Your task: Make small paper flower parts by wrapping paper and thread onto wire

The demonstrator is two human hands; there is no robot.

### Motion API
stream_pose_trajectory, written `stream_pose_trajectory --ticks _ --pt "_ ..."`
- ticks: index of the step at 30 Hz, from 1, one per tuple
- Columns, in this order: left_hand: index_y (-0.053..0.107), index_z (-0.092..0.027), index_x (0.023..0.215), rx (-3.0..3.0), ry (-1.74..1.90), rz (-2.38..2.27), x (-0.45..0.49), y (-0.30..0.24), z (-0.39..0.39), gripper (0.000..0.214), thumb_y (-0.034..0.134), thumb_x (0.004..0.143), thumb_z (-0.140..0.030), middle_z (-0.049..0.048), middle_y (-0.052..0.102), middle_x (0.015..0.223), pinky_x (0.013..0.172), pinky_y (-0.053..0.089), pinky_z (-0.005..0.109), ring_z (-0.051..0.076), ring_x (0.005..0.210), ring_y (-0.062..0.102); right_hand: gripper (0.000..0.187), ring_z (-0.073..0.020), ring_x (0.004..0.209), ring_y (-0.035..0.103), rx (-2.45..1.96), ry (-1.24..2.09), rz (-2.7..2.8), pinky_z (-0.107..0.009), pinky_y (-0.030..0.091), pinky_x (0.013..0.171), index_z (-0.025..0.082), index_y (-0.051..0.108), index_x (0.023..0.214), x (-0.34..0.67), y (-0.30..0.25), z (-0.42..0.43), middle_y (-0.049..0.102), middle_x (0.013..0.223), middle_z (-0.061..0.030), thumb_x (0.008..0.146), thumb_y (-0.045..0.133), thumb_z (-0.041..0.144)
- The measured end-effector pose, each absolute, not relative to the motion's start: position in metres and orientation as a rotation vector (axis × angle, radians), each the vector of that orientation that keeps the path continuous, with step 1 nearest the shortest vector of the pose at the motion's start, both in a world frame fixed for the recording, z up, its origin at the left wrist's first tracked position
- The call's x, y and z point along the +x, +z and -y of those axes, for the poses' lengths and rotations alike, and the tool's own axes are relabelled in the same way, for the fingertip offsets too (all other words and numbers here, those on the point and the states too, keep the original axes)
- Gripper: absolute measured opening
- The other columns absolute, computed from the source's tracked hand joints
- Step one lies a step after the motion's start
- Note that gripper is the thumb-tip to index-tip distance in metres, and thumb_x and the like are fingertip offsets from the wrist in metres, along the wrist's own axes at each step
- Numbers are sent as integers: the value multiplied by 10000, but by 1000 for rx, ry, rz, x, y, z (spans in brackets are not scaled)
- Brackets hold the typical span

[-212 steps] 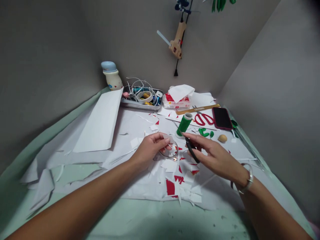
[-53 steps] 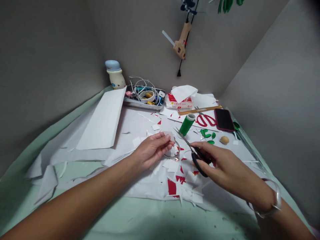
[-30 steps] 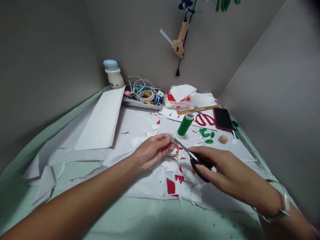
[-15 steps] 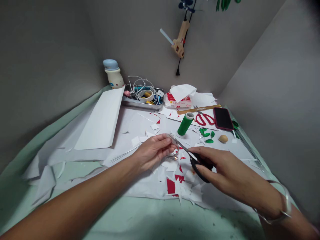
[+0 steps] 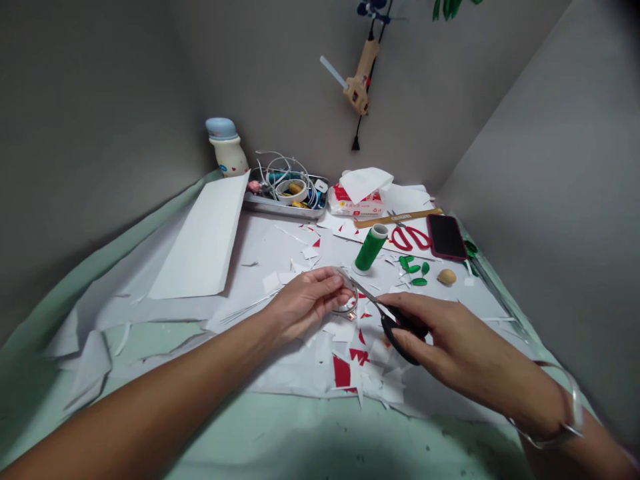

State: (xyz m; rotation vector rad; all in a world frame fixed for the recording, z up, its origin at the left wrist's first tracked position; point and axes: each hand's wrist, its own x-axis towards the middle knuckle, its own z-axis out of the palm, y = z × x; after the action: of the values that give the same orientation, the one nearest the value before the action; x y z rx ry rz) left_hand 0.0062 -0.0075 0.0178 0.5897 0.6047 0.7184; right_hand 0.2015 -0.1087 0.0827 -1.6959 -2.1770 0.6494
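My right hand (image 5: 425, 327) is closed round the black handles of a pair of scissors (image 5: 393, 327), whose blades point up and left to the fingertips of my left hand. My left hand (image 5: 323, 293) pinches a small pale piece (image 5: 342, 273), perhaps paper, at the blades; its exact kind is hard to make out. Below the left fingers lies a roll of clear tape (image 5: 354, 304), partly hidden by them. Just behind the hands a spool of green thread (image 5: 371, 251) stands upright. Red and white paper scraps (image 5: 343, 371) are scattered beneath both hands.
At the back are a metal tray (image 5: 300, 212) of threads and cable, a tissue pack (image 5: 356, 201) and a bottle (image 5: 229, 150). Red-handled scissors (image 5: 410, 238), a ruler (image 5: 400, 218), a phone (image 5: 446, 237) and green leaf shapes (image 5: 411, 267) lie right. Folded white card (image 5: 200, 240) stands left.
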Motion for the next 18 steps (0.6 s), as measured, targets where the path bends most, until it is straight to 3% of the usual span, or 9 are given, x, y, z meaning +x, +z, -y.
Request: stream_pose_trajectory --ticks 18 --pt "635 -82 762 699 689 -589 5 12 6 125 600 882 -77 83 680 738 699 546 170 91 657 657 368 -184 894 662 -1702 646 2172 -290 504 777 271 621 1212 201 84 108 718 1083 -11 860 543 193"
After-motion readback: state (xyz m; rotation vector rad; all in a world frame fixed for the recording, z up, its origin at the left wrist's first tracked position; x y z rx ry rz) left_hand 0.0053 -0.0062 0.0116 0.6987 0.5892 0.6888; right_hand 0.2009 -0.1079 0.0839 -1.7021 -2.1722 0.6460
